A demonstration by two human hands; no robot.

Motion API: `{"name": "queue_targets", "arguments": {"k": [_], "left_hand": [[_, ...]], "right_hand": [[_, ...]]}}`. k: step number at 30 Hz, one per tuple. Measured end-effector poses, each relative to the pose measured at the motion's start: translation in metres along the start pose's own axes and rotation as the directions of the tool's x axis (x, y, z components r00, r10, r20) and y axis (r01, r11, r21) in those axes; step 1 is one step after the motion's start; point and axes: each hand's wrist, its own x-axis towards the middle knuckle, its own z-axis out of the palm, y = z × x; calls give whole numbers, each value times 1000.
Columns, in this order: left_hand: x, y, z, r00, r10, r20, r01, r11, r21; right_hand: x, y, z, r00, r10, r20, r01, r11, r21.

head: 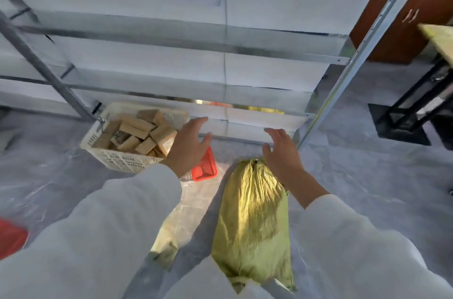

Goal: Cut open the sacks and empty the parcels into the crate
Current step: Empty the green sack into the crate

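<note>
Though close, sack [252,213] below right hand [282,154]

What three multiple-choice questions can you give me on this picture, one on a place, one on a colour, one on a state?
1. Where does the crate of parcels stand?
A) on a shelf
B) on the floor, left of the sack
C) right of the sack

2. What colour is the sack?
A) yellow-green
B) blue
C) black

3. How are the left hand and the right hand?
A) both gripping the sack
B) one holding a knife
C) both open, holding nothing

Answers:
1 B: the crate sits on the floor, left of the sack.
2 A: its woven cloth shows yellow-green.
3 C: the fingers of both hands are straight and nothing is in them.
</note>
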Motion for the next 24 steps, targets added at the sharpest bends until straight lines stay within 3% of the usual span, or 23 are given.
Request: {"name": "queue_targets", "arguments": {"k": [3, 7, 10, 19, 24], "left_hand": [[-47, -6, -44, 994, -6, -106, 14, 997, 76], [-97, -8, -83, 943, -161, -290, 200, 974, 110], [-125, -1, -98, 923, -100, -371, 168, 973, 157], [-214, -38, -168, 873, -157, -461, 281, 936, 213], [-282, -108, -228, 862, -184, -472, 313, 926, 210]], "right_hand": [[-7, -22, -15, 983, -180, -31, 180, 984, 5], [-15, -60, -20, 948, -317, -1, 317, 948, -14], [-31, -91, -11, 911, -411, 33, 410, 912, 17], [-84, -187, 44, 866, -484, 126, 480, 875, 67], [-114, -263, 107, 856, -496, 145, 493, 868, 63]]}}
